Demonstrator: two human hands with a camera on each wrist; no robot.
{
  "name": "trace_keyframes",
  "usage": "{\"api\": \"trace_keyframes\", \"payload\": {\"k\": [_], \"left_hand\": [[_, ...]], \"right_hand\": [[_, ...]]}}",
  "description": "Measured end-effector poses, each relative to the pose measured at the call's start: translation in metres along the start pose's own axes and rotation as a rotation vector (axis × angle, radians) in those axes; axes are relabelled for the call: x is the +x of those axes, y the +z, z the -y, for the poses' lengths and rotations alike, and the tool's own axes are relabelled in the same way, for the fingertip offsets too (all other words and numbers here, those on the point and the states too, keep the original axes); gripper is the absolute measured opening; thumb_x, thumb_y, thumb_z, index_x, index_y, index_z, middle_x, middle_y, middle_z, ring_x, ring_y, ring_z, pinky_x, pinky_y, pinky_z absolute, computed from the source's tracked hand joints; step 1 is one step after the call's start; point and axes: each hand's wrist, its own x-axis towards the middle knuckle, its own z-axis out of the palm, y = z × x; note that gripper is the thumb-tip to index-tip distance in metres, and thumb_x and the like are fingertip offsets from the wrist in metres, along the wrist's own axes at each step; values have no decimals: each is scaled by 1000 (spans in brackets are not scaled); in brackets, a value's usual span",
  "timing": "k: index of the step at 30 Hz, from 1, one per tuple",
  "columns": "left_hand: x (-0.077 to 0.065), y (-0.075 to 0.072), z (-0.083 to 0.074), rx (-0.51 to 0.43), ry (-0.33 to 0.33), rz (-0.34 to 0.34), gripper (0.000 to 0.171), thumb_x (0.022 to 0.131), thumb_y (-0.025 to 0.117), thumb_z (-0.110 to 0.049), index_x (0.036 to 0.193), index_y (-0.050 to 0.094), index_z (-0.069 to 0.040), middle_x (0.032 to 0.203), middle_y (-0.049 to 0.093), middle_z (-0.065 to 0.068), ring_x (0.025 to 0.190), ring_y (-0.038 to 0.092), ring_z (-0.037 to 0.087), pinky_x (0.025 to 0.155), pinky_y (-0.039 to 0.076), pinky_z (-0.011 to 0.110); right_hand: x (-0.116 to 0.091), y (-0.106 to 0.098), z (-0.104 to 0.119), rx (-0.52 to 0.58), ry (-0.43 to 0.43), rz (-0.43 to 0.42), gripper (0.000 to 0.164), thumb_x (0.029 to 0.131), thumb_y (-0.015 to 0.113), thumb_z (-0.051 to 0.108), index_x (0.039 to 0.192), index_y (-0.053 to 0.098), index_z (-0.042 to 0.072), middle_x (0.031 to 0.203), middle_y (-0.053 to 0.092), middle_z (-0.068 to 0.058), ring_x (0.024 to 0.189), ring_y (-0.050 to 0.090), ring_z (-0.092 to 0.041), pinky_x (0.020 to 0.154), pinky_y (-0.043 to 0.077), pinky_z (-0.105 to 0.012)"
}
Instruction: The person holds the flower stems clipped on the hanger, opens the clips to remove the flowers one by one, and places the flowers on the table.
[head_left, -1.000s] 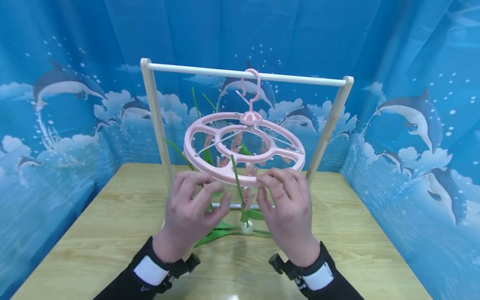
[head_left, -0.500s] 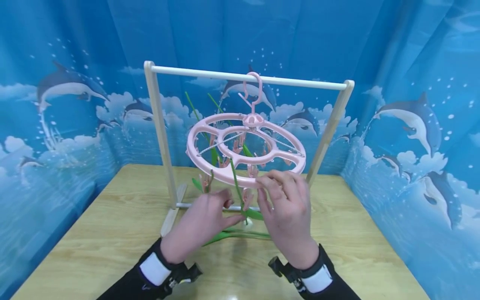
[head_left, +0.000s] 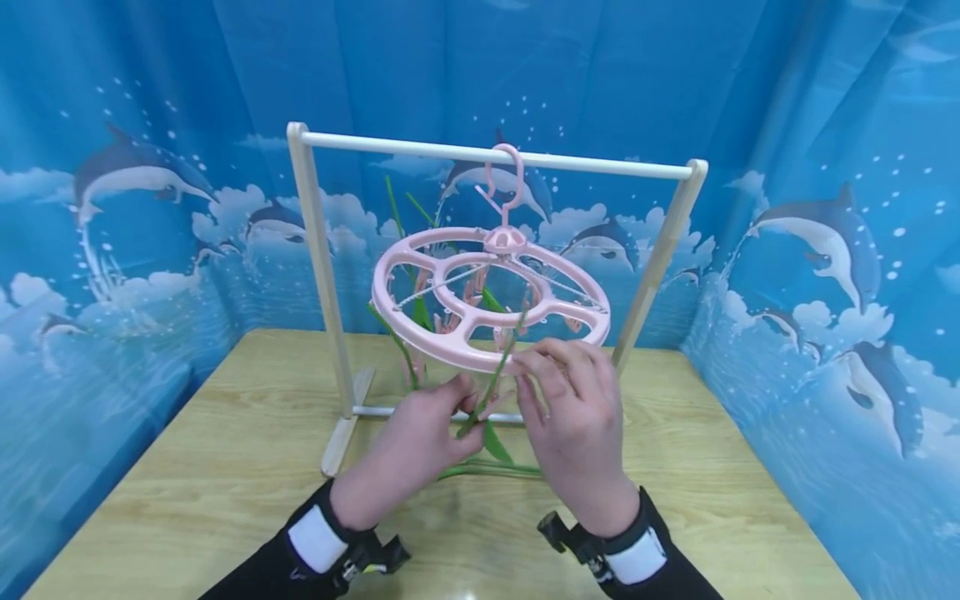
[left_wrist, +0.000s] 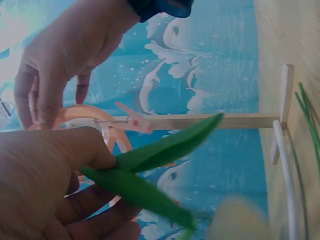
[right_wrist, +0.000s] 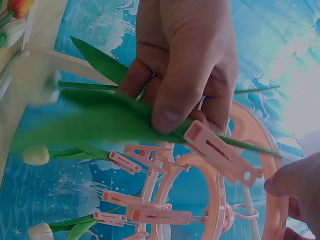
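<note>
The round pink clip hanger (head_left: 450, 343) hangs tilted from a rack's white top bar. Its front rim is gripped by my right hand (head_left: 577, 433) between thumb and fingers. Below that rim, my left hand (head_left: 420, 437) pinches an artificial tulip (head_left: 495, 379) by its stem and leaves. The tulip's green leaves (right_wrist: 95, 120) and blurred pale bloom point left in the right wrist view. A pink clip (right_wrist: 220, 152) on the rim lies right against the stem; whether it grips the stem I cannot tell. In the left wrist view, the leaves (left_wrist: 170, 142) stick out past my thumb.
White tulips (right_wrist: 36, 155) hang from other clips of the hanger. The wooden rack (head_left: 322, 267) stands around it, with a white lower bar (head_left: 375, 411). Green stems (head_left: 498, 470) lie on the wooden table (head_left: 225, 450). A blue dolphin curtain (head_left: 225, 83) surrounds the table.
My left hand has come down off the rim, moved right and taken hold of the tulip, whose stem now leans right instead of left. My right hand stays on the rim.
</note>
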Motion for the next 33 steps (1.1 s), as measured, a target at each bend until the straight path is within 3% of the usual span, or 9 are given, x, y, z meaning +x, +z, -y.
{"api": "trace_keyframes", "payload": {"k": [6, 12, 16, 19, 23, 25, 27, 30, 33], "left_hand": [[-2, -15, -8, 7, -30, 36, 34, 76, 80, -11, 99, 59, -25, 86, 64, -18, 62, 55, -4, 56, 48, 11], [-3, -36, -16, 33, -71, 16, 35, 77, 81, -11, 100, 62, -29, 90, 66, -21, 78, 59, -7, 71, 54, 13], [-4, -47, -21, 44, -81, -4, 37, 78, 82, -12, 103, 63, -30, 94, 66, -22, 80, 58, -7, 72, 52, 12], [-5, -52, -23, 56, -75, -15, 35, 79, 81, -13, 106, 65, -29, 97, 66, -20, 77, 57, -6, 69, 52, 13], [-7, -55, -25, 64, -36, -48, 30, 81, 78, -12, 106, 68, -27, 97, 67, -18, 74, 55, -5, 65, 51, 14], [-8, -56, -26, 63, -14, -70, 28, 82, 77, -12, 105, 69, -26, 96, 68, -17, 75, 56, -6, 64, 51, 13], [-8, -57, -27, 53, 2, -89, 26, 83, 77, -13, 104, 71, -25, 97, 69, -16, 75, 57, -6, 64, 51, 13], [-8, -59, -28, 32, 17, -111, 23, 85, 76, -15, 106, 72, -25, 98, 70, -14, 75, 57, -4, 60, 51, 16], [-9, -62, -29, 13, 28, -139, 22, 87, 76, -17, 108, 72, -24, 100, 71, -12, 75, 58, -1, 59, 52, 19]], "right_hand": [[3, -4, -5, 35, 13, -3, 25, 80, 74, 3, 103, 66, -2, 109, 63, -16, 98, 56, -34, 84, 47, -40], [3, -9, -10, 237, 144, -44, 57, 77, 73, 2, 126, 47, -11, 124, 50, -25, 108, 54, -31, 92, 55, -28], [4, -16, -12, 375, 239, -105, 70, 77, 71, 2, 135, 35, -8, 137, 36, -27, 123, 45, -34, 98, 53, -33], [7, -21, -14, 276, 242, -171, 66, 78, 71, 9, 133, 39, -5, 144, 32, -26, 131, 36, -36, 107, 45, -45], [14, -26, -12, 84, 169, -340, 47, 79, 68, 18, 118, 52, -2, 141, 36, -26, 132, 30, -40, 107, 31, -61], [17, -27, -7, 44, 83, -449, 34, 82, 65, 21, 106, 55, -1, 126, 46, -25, 118, 39, -40, 100, 36, -56], [20, -29, -1, 86, -27, -493, 23, 85, 62, 20, 94, 58, -1, 105, 57, -21, 98, 51, -38, 88, 46, -45], [21, -33, 6, 214, -191, -425, 24, 92, 58, 20, 79, 61, 0, 70, 60, -9, 61, 54, -24, 60, 48, -29], [20, -35, 6, 304, -257, -283, 29, 94, 58, 18, 70, 65, 2, 57, 57, -1, 47, 50, -11, 46, 48, -27]]}}
